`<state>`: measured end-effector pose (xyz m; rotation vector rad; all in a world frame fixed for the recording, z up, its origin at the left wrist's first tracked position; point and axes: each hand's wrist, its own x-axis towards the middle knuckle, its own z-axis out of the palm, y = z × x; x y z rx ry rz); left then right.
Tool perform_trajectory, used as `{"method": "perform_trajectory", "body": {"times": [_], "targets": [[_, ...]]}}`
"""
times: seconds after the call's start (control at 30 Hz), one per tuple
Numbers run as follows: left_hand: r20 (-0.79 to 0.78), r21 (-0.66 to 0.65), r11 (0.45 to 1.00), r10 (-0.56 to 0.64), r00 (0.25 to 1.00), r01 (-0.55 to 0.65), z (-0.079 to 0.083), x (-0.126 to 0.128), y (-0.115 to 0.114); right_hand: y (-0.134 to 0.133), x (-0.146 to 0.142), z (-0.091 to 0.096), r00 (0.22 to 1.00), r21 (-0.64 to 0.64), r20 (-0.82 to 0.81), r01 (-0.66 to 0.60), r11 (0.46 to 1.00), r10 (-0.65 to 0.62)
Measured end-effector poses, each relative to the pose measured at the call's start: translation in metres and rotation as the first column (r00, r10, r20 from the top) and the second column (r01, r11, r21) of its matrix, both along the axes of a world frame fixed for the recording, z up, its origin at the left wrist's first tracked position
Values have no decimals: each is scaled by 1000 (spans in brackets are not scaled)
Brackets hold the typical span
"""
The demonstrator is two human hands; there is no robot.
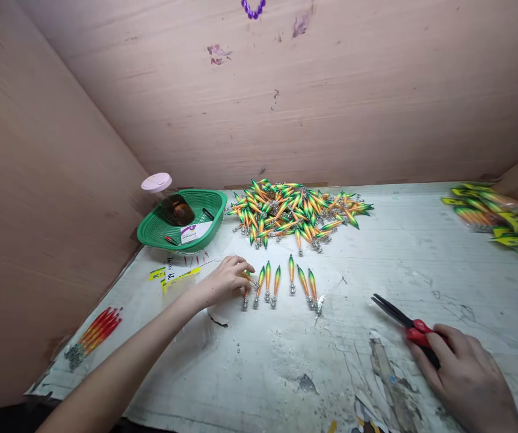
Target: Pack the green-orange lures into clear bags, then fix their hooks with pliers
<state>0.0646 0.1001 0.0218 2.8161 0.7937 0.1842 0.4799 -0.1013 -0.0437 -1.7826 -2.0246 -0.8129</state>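
Observation:
My right hand (468, 376) grips a pair of scissors (414, 331) with red handles and dark blades, which point to the upper left above the table. My left hand (229, 279) reaches to the left end of a loose row of squid jigs, its fingers pinched at a green-and-orange squid jig (246, 297) and partly hiding it. Several more green-and-orange jigs, such as this squid jig (277, 285), lie side by side with their hook crowns toward me. Behind them spreads a large heap of squid jigs (286, 210).
A green basket (220, 222) holds a pink-lidded jar (172, 207) and a card. Red-yellow jigs (98, 331) lie at left, near yellow labels (181, 276). Bagged jigs (506, 222) rest at far right. Wooden walls (286, 132) enclose the worn white tabletop (268, 373).

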Motion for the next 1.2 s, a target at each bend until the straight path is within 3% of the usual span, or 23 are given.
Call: {"method": "perform_trajectory", "body": {"times": [0.17, 0.3, 0.57, 0.67, 0.77, 0.8, 0.83, 0.9, 1.07, 1.2], "targets": [[94, 16, 976, 216, 972, -219, -13, -13, 4, 2, 2, -5, 978, -20, -60, 197, 980, -198], [103, -19, 975, 222, 970, -221, -16, -9, 11, 1, 4, -8, 966, -92, -87, 236, 967, -244], [142, -124, 963, 256, 956, -239, -3, -11, 23, -3, 2, -13, 934, -107, -159, 307, 946, -321], [154, -203, 933, 331, 931, -298, -5, -10, 13, 6, -5, 1, 920, -128, -245, 280, 951, -304], [173, -265, 841, 522, 835, -471, -12, -6, 1, 26, -25, 25, 872, -251, -436, 117, 961, -221], [168, -288, 795, 591, 789, -534, -14, -5, -3, 35, -35, 33, 827, -329, -525, 22, 944, -202], [154, -315, 749, 646, 747, -583, -16, -3, -6, 46, -47, 40, 764, -432, -610, -100, 896, -209], [108, -380, 675, 711, 695, -632, -19, 1, -10, 69, -72, 48, 713, -546, -659, -233, 805, -240], [30, -509, 588, 742, 670, -628, -16, 18, -10, 123, -118, 45, 693, -743, -589, -264, 615, -414], [12, -499, 568, 760, 650, -654, -12, 32, -3, 147, -129, 44, 643, -808, -556, -268, 524, -527]]}}
